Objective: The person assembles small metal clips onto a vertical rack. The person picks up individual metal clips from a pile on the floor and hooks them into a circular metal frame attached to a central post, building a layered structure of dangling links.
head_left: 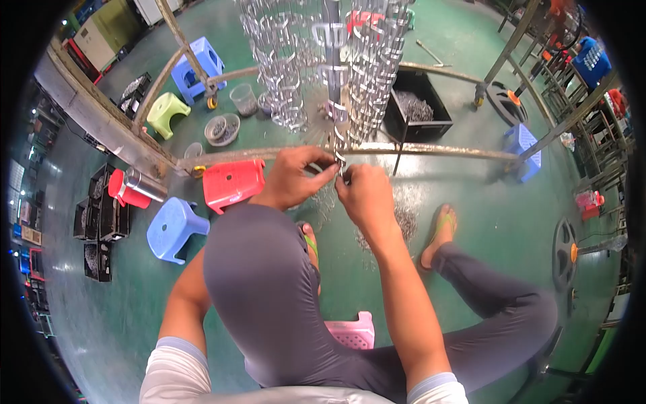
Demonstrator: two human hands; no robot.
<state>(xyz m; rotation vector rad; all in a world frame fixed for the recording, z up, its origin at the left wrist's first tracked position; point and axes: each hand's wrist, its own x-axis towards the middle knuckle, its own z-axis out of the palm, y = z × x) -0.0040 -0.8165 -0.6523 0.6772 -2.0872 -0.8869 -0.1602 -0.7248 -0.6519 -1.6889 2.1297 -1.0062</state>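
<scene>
Just before the rack's lower rail [444, 151], the left hand [296, 176] and right hand [367, 195] pinch a small metal clip [340, 161] from opposite sides at the foot of a hanging strand of clips [340, 137], presumably because the strand would otherwise swing freely.

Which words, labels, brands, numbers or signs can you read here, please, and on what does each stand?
None can be read.
Metal piece between the left hand and right hand: too small to tell.
Red stool, steel flask, black crate: no legible text.
Items along the far left edge: too small and blurred to read.
</scene>
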